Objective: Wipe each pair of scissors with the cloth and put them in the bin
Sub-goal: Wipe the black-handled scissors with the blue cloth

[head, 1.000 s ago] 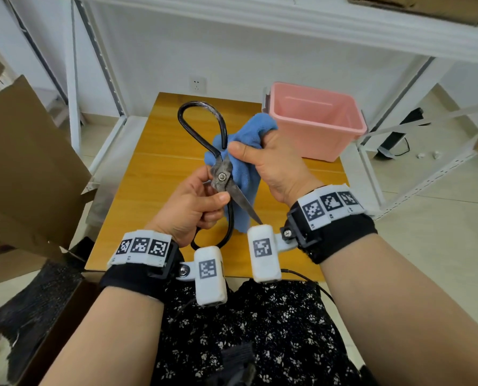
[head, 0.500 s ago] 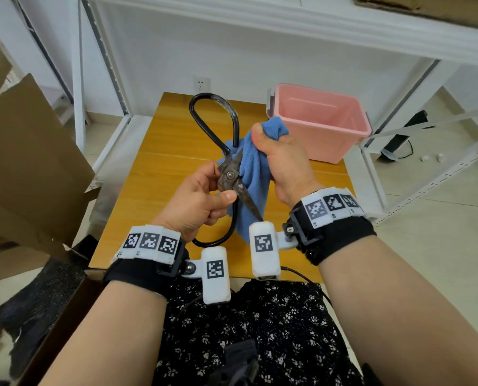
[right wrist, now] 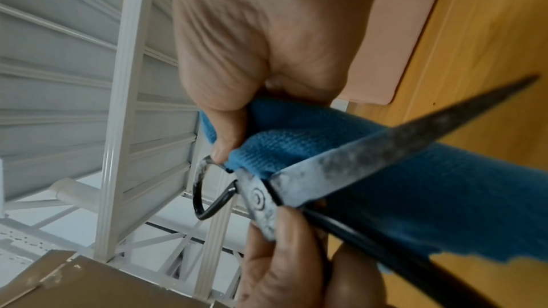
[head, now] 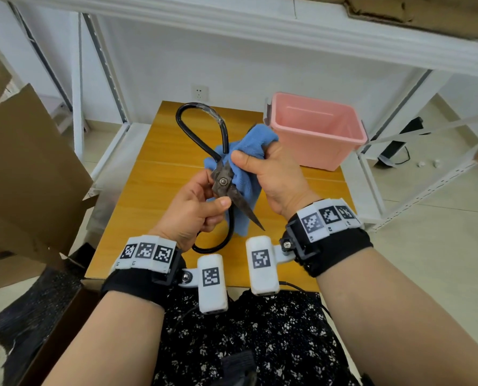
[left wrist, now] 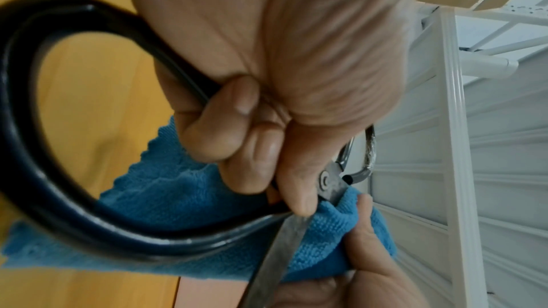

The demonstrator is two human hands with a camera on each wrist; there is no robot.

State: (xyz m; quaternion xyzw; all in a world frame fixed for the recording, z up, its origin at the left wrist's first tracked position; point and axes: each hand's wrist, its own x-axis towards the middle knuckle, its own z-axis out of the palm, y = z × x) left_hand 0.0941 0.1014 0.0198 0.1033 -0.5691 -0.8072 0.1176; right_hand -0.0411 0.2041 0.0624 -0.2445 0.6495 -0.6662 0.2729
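Looking down from the head camera, we see our left hand gripping the black-handled scissors by the lower handle loop, thumb laid on the blade near the pivot screw, the closed blades pointing back toward our lap. Our right hand is clenched around the blue cloth, pressing it against the scissors just above the pivot. Both are held up over the middle of the wooden table. A pink bin stands at the table's far right corner, with nothing between it and the hands. A cardboard sheet leans off the left edge, white shelf posts stand beyond it, and a wall socket sits behind the far edge. Both wristbands carry square black-and-white code tags; we can read no words.

From the left wrist, the fingers curl round the black loop, thumb beside the pivot, cloth behind.

From the right wrist, the thumb pinches cloth onto the mottled grey blade; the bin is blurred behind.
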